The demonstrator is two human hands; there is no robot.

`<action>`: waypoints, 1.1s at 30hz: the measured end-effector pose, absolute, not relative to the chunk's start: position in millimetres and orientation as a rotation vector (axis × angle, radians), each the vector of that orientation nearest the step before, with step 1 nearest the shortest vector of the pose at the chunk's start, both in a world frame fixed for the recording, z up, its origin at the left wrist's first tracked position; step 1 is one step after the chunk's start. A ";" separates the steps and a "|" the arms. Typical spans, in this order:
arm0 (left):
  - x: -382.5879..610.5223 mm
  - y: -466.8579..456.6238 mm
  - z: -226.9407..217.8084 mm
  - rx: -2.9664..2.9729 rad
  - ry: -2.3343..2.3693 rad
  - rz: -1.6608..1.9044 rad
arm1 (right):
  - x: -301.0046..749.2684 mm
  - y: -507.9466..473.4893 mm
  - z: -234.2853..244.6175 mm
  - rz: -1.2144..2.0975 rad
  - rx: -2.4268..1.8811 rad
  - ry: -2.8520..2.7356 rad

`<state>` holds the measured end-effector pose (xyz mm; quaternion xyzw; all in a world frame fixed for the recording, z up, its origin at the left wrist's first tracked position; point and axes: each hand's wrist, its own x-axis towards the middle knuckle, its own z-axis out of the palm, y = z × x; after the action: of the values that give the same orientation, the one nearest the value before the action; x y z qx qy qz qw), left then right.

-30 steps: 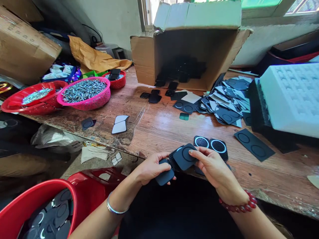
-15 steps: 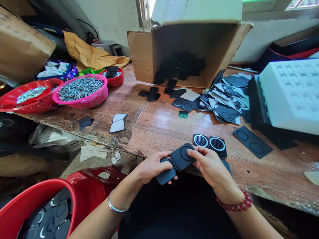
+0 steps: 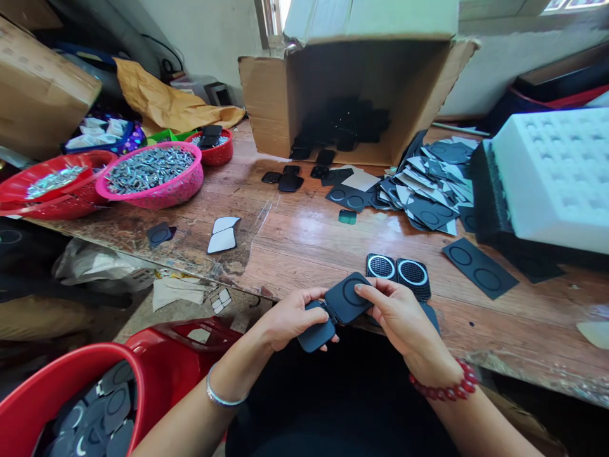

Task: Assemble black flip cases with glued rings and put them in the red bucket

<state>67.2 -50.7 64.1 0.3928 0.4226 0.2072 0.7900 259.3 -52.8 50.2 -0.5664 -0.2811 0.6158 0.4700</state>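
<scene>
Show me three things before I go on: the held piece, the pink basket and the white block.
Held piece (image 3: 340, 303): head view, on its ringed panel.
Pink basket (image 3: 165, 197): head view, on its near outer wall.
White block (image 3: 560, 170): head view, on its dimpled face.

Workshop, scuffed workbench (image 3: 295, 247), basket (image 3: 176, 190) of metal parts (image 3: 150, 166)

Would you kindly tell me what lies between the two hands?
The head view shows a hinged black two-panel piece, held by the left hand and right hand, with a ring-marked panel.
</scene>
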 end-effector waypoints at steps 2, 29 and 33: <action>67.4 -50.9 64.4 0.853 0.912 0.440 | 259.4 -53.2 50.3 1.502 -1.393 -0.698; 71.6 -49.4 67.6 0.806 0.908 0.457 | 257.4 -53.5 55.9 1.418 -1.426 -0.710; 71.1 -49.5 67.7 0.801 0.910 0.458 | 256.3 -54.3 57.6 1.395 -1.447 -0.731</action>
<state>71.1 -49.5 67.7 0.3732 0.4236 0.2132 0.7974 256.3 -54.3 57.6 -0.5934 -0.2998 0.5720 0.4804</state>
